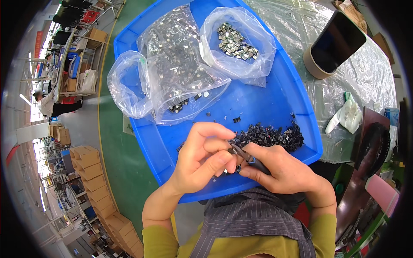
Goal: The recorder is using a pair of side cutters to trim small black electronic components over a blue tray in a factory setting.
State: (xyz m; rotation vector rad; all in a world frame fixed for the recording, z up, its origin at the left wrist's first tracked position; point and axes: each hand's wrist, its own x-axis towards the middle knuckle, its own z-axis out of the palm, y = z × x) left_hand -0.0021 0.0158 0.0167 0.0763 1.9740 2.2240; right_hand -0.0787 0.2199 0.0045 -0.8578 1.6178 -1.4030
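Both hands work over the near rim of a blue plastic tray (301, 107). Left hand (202, 161): fingers curled inward, thumb and forefinger pinched together at the tip of a small tool; a tiny part seems to sit in that pinch, but it is too small to make out. Right hand (286, 170): fingers closed around a pair of slim pliers (245, 155) with dark handles and a bit of blue at the grip; the metal nose points up and left, meeting the left fingertips. The two hands touch each other at that point.

Just beyond the fingers, on the tray floor at the near right, lies a heap of small black parts (271, 135); a few strays are scattered further up the tray. At the far end of the tray, three clear plastic bags: an open bag of shiny metal clips (234, 41) at right, a larger bag full of similar metal pieces (180, 64) in the middle, and a mostly slack bag (124, 86) at left, hanging over the tray edge.

Right of the tray, a table covered in clear plastic sheet (365, 73) carries a roll of tape with a dark phone (337, 41) leaning on it, and a crumpled white-and-green glove (346, 116) near the edge.
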